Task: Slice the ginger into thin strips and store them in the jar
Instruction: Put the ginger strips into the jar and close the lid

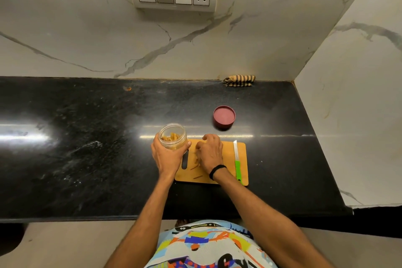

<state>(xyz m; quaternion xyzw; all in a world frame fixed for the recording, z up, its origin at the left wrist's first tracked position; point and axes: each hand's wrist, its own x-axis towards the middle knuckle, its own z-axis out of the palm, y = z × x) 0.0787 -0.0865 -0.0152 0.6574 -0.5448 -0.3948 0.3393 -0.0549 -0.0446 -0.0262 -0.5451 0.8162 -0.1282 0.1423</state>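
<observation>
Fronting marble walls (195,45), black counter (87,137); left hand (166,156) grips jar (176,146) of ginger strips (170,137); right hand (210,152) curled on board (187,177), hold unclear

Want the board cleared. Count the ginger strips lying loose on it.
2 show clear: a ginger strip beside the right hand's wrist, another nearer the cutting board's front edge. More may lie bunched under that hand, hidden.

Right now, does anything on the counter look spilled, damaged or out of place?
Nothing spilled or broken. Only oddities: an orange speck on the counter near its back edge, and pale smears left of the jar.
</observation>
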